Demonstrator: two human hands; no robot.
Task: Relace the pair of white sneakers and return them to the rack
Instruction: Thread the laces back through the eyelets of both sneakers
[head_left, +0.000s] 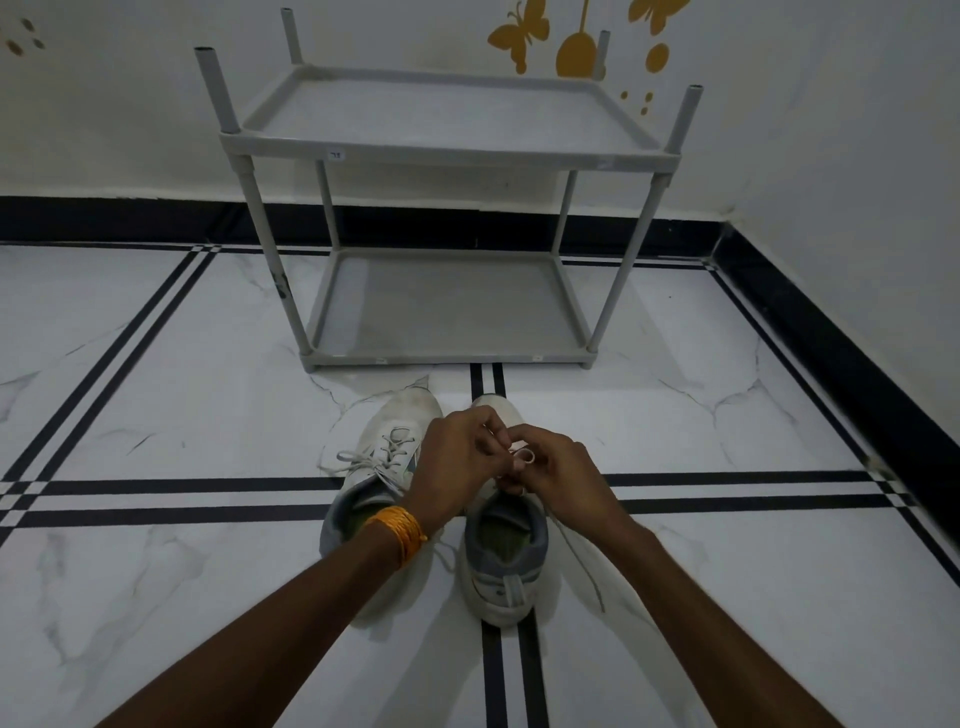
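Two white sneakers stand side by side on the floor, toes toward the rack. The left sneaker (382, 457) shows crossed grey-white laces with loose ends trailing left. The right sneaker (506, 566) is partly hidden by my hands. My left hand (457, 462), with orange bangles at the wrist, and my right hand (558, 475) meet above its tongue, both pinching its lace (525, 457), which forms a small loop between the fingers. A free lace end trails right of the heel. The grey two-shelf rack (441, 150) stands beyond, both shelves bare.
White marble floor with black stripe lines surrounds the shoes. A black skirting runs along the white wall behind the rack and along the right wall. Orange butterfly decals mark the wall above the rack.
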